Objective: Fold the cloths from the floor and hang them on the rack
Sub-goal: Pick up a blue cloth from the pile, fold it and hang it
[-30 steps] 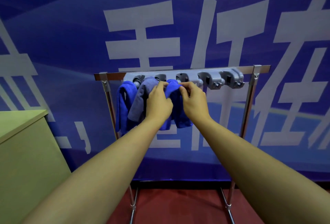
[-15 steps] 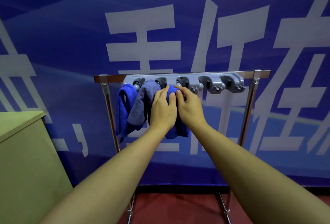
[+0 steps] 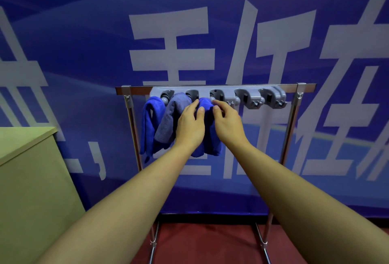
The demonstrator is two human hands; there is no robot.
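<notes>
A metal rack carries a grey clip holder along its top bar. Three folded cloths hang from the holder's left clips: a bright blue cloth at far left, a grey-blue cloth beside it, and a second bright blue cloth in the third place. My left hand lies on that third cloth's left side, its fingertips at the cloth's top. My right hand pinches the cloth's top right edge just below the clip. Both hands hide most of this cloth.
A light green cabinet stands at the left, close to the rack's left post. A blue banner with large white characters fills the wall behind. Two right-hand clips on the holder hold nothing. Red floor lies under the rack.
Both hands have slid slightly down and apart on the third cloth. The cloth now hangs lower from its clip. My view has tilted a little.
</notes>
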